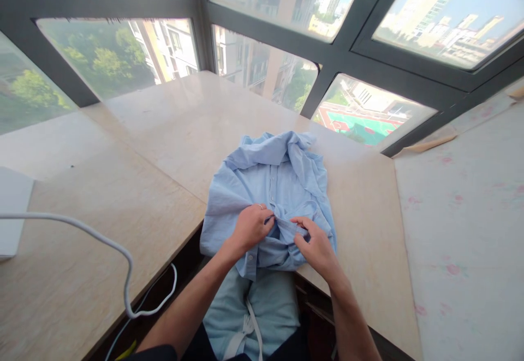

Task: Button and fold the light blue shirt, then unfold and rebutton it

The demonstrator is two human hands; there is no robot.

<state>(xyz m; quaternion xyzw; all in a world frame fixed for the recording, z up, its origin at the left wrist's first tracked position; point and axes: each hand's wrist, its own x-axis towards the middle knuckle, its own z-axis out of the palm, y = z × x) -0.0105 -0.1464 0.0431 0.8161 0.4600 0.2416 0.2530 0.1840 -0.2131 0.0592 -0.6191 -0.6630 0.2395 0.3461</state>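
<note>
A light blue button-up shirt (262, 181) lies bunched on the stone-like ledge, its lower part hanging over the front edge towards my lap. My left hand (251, 229), wearing a ring, is closed in a pinch on a fold of the shirt near the button placket. To its right, my right hand (316, 246) has thumb and forefinger around the same raised strip of cloth. The strip stretches between both hands. Small buttons show down the shirt's middle, and folds hide part of the fingertips.
The pale ledge (155, 126) runs up to dark window frames (262, 28). A white cable (98, 235) loops over its left front edge, near a white box-like object (14, 208). Flowered wallpaper (458, 230) covers the right wall. Light-coloured trousers with a white drawstring are below.
</note>
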